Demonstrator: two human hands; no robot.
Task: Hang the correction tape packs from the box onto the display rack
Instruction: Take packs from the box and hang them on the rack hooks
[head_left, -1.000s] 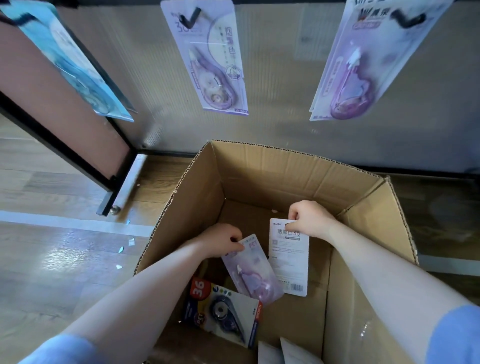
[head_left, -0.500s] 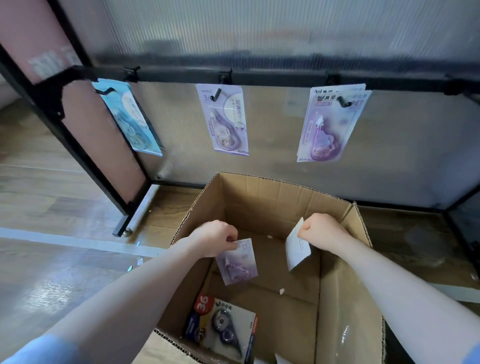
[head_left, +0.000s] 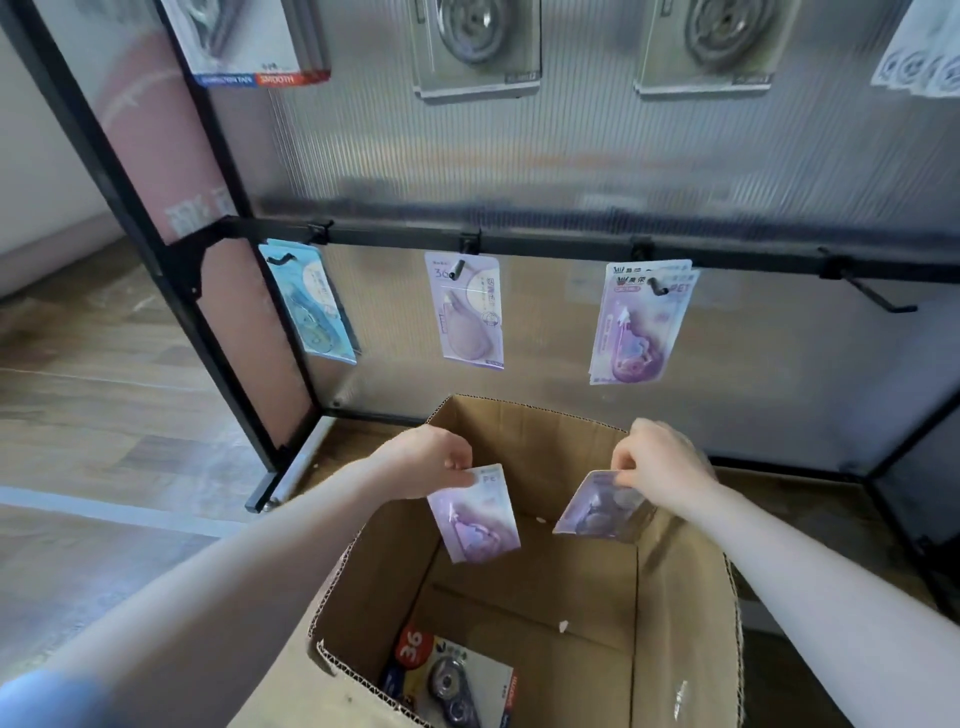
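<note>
Hands above the box (head_left: 680, 623): left hand (head_left: 426, 460) fingers pinch one purple pack (head_left: 475, 519), right hand (head_left: 662, 462) fingers pinch another pack (head_left: 600, 506).

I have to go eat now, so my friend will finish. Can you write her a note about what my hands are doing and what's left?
Left hand: pinches a purple pack by its top, above the box.
Right hand: pinches another purple pack, also over the box.
Done: the lower rail has a blue pack and purple packs on two hooks.
Left: hang both held packs; the pack with the "36" label lies in the box. The far-right hook is bare.
</note>
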